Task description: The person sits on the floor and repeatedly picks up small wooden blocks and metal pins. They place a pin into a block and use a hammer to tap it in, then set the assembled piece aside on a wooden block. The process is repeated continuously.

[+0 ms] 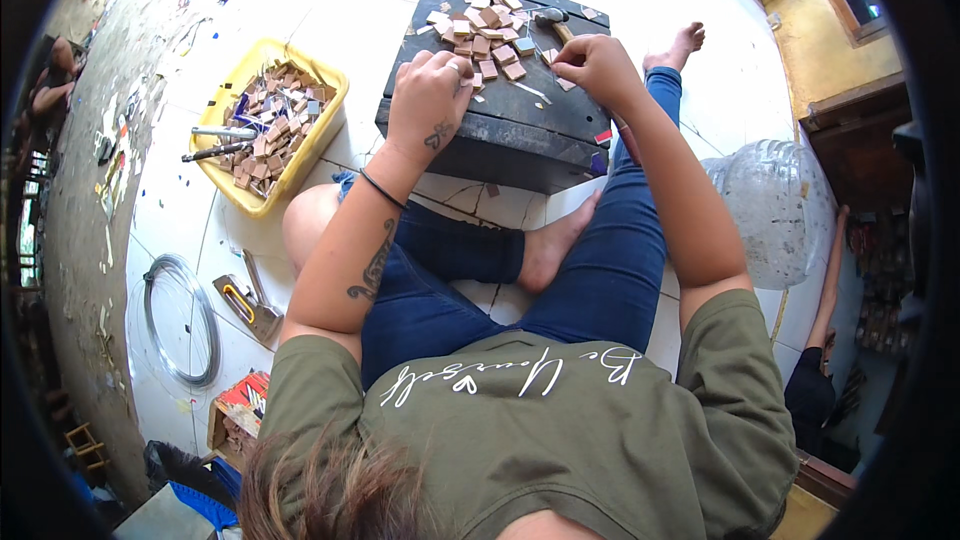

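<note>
A black wooden box (505, 130) stands in front of me, its top strewn with a pile of small square pinkish-brown wooden tiles (488, 18). On the near left of the pile my left hand (430, 95) is closed, fingertips pressed together; what they hold, if anything, is hidden. To the right, my right hand (603, 72) pinches thumb against fingers over the box top, close to a few loose tiles. Whatever sits in that pinch is too small to name. A hammer (552, 16) lies beside the pile, its wooden handle pointing toward my right hand.
At left sits a yellow basin (340, 90) of tiles with pens or tools across it. Nearer are a wire coil (212, 330), a hand tool with a yellow-edged handle (240, 302) and a red box (243, 395). A clear plastic bag (775, 210) stands right; another person's arm (828, 285) shows beyond.
</note>
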The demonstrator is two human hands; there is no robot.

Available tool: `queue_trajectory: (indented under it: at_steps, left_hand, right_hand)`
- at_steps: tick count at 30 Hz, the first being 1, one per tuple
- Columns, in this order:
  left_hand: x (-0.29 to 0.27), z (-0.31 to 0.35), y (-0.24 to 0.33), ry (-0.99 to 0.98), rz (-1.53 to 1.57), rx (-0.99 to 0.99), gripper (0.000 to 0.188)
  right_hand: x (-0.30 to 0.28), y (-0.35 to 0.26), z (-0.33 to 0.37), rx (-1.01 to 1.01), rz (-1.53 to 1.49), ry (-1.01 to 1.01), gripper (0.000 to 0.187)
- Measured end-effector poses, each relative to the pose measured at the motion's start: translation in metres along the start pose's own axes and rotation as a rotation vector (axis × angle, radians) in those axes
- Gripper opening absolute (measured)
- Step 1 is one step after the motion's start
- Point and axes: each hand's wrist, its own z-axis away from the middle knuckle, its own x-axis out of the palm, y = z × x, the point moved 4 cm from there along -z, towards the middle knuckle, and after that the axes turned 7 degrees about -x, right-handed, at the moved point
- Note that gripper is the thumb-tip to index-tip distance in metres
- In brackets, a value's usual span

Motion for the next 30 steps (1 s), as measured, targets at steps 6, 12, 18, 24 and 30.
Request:
queue_trajectory:
  at_steps: [6, 12, 18, 24, 30]
  left_hand:
    - [-0.001, -0.009, 0.004, -0.030, 0.039, -0.049, 0.012]
    - [0.010, 0.006, 0.027, -0.131, 0.666, -0.289, 0.016]
    - [0.019, 0.031, 0.046, -0.089, 0.431, -0.140, 0.015]
    - [0.021, 0.033, 0.044, -0.038, 0.449, -0.055, 0.012]
    - [0.024, 0.033, 0.043, -0.021, 0.447, -0.066, 0.010]
  right_hand:
    - [0.010, 0.018, 0.017, 0.194, -0.685, 0.148, 0.018]
    - [0.011, -0.001, 0.044, 0.249, -0.975, 0.236, 0.022]
    - [0.015, -0.029, 0.064, 0.146, -0.949, 0.183, 0.015]
    - [0.022, -0.043, 0.070, 0.091, -0.750, 0.233, 0.013]
    - [0.019, -0.053, 0.075, 0.018, -0.523, 0.277, 0.013]
